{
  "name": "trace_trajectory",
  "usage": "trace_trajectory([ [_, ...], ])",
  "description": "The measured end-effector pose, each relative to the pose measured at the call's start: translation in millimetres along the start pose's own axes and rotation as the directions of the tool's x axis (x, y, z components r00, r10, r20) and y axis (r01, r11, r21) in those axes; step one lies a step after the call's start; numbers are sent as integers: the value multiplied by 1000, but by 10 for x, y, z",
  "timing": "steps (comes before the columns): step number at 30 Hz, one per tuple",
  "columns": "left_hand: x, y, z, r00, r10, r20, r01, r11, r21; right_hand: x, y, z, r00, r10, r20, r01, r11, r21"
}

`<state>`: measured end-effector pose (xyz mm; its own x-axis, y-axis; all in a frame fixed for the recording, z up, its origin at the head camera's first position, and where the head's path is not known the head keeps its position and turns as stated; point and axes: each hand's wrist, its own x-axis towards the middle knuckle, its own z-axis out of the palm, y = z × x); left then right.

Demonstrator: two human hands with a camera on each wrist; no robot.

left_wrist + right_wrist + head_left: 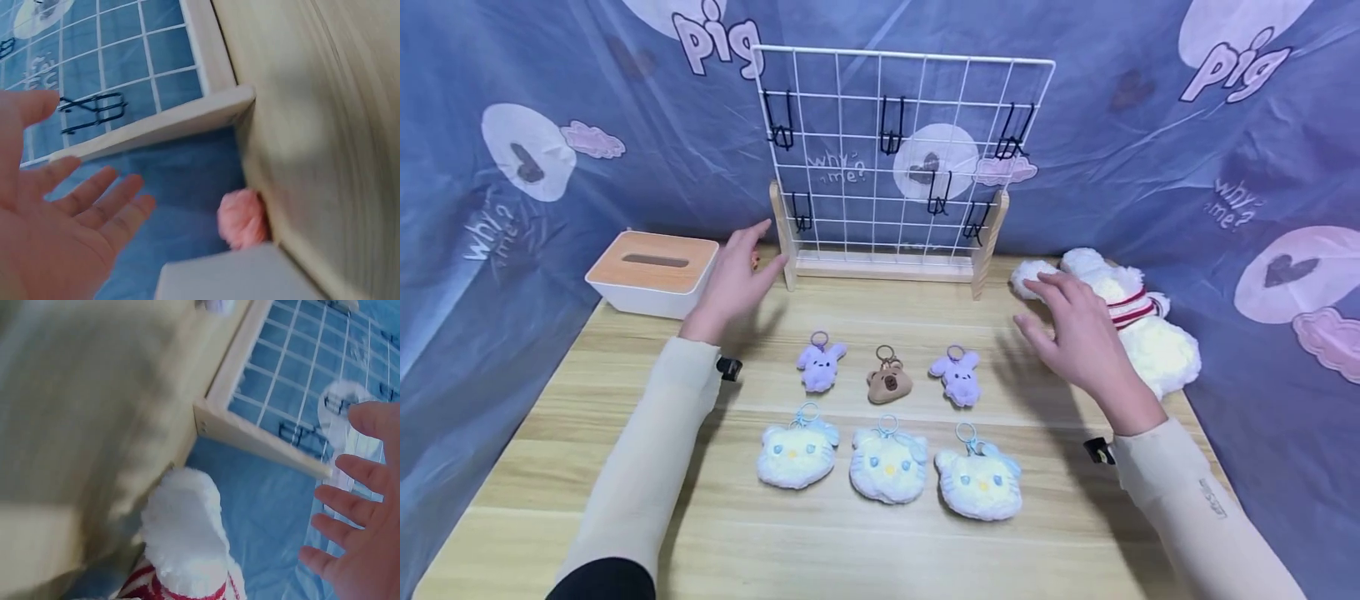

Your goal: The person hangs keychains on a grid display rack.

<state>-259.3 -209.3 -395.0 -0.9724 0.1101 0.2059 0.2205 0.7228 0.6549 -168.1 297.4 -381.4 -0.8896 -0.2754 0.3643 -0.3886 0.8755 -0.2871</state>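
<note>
My left hand (735, 279) hovers by the left wooden post of a white wire grid rack (865, 262), fingers spread and holding nothing. On the other side my right hand (1078, 337), likewise spread, is over the table beside a white plush toy (1157, 354). Black hooks (891, 129) hang on the grid with nothing on them. Between the hands lie two purple plush keychains (818, 367) (958, 379) with a brown bear keychain (890, 383) in the middle. Nearer me sits a row of white cat-face keychains (796, 454) (889, 467) (980, 483) with blue rings.
A white tissue box (651, 275) with a wooden lid stands at the back left. Behind it, close to the rack, a pink fuzzy thing (242, 219) shows in the left wrist view. A blue printed cloth (1112, 108) hangs behind the wooden table (820, 550).
</note>
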Motion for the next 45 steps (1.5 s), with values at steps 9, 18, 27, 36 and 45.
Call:
trace_trajectory([
  [9, 245, -150, 258, 988, -137, -69, 104, 928, -359, -304, -294, 45, 987, 31, 160, -55, 987, 150],
  [18, 376, -150, 309, 980, -187, -66, 130, 859, -495, -553, -482, 153, 909, 189, 372, -325, 879, 348],
  [27, 426, -182, 310, 969, -242, -48, 180, 828, -530, -732, -641, 319, 828, 248, 503, -459, 815, 353],
  [36, 465, -236, 349, 964, -256, -70, 171, 802, -572, -815, -719, 449, 781, 330, 530, -521, 812, 263],
  [45, 487, -283, 385, 960, -264, -93, 160, 789, -593, -865, -770, 520, 787, 335, 518, -520, 813, 264],
])
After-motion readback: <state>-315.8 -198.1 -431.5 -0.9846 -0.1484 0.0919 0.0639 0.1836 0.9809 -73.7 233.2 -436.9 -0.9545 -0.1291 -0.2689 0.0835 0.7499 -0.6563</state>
